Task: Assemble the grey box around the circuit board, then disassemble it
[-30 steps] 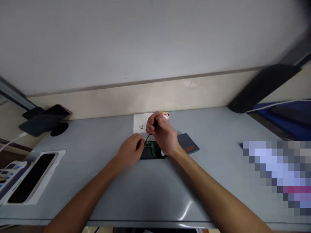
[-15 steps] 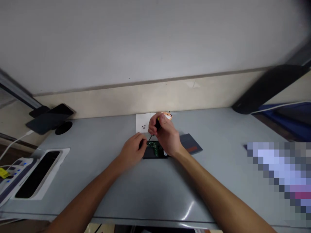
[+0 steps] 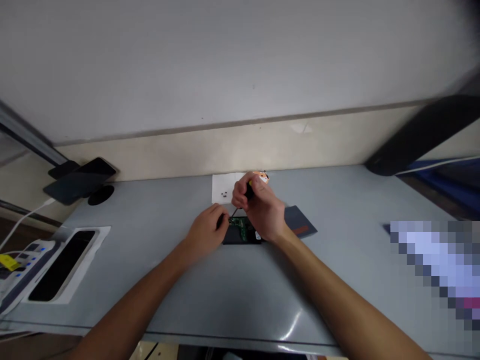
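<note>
A small black device with a green circuit board [image 3: 242,232] lies on the grey table [image 3: 232,285], mid-distance. My right hand [image 3: 260,210] is closed round a small screwdriver with a black and yellow handle [image 3: 248,189]; its thin shaft slants down to the board's left end. My left hand [image 3: 208,231] rests on the table with its fingers curled against the device's left edge, steadying it. Just behind lies a white sheet of paper [image 3: 224,186] with a few tiny dark screws [image 3: 224,194] on it.
A dark grey cover with an orange patch [image 3: 300,223] lies right of the device. A phone on a stand [image 3: 80,177] sits at the back left. A black phone on white wrapping [image 3: 62,262] and a power strip [image 3: 18,257] lie at the left edge.
The view has drifted a little to the left, so everything sits slightly further right in the picture. Both hands stay on the device and screwdriver in the same grip.
</note>
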Demonstrator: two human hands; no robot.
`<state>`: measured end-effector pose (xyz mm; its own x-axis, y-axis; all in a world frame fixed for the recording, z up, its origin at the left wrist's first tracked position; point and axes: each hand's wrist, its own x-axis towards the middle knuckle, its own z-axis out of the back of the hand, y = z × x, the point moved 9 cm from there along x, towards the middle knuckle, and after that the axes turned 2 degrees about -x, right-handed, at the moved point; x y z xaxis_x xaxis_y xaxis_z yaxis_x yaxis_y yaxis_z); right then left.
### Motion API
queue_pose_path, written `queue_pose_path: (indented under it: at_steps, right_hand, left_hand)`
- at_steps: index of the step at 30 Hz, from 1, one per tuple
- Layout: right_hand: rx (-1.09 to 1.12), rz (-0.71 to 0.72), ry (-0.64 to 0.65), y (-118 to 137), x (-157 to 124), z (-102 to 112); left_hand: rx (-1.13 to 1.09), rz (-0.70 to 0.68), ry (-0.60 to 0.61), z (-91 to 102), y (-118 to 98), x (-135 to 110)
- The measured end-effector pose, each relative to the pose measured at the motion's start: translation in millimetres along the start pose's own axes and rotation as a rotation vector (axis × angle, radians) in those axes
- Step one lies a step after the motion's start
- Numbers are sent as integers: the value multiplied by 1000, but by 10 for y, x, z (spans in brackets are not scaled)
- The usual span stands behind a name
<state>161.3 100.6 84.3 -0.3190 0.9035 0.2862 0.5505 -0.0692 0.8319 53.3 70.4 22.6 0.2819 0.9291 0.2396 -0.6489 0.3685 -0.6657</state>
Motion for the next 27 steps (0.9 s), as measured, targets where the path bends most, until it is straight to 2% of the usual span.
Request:
queue_pose_path:
  at_steps: [14,20,27]
  right_hand:
    - [27,9,-18,9,13,49]
    - [30,10,-65,15,22,101]
    - [30,8,-7,13,14,28]
  left_hand:
    - [-11,10,1,-1,2,-12]
    - [-8,-3,-11,-3,6,-7]
    - [-13,-4,-2,-2,10,-9]
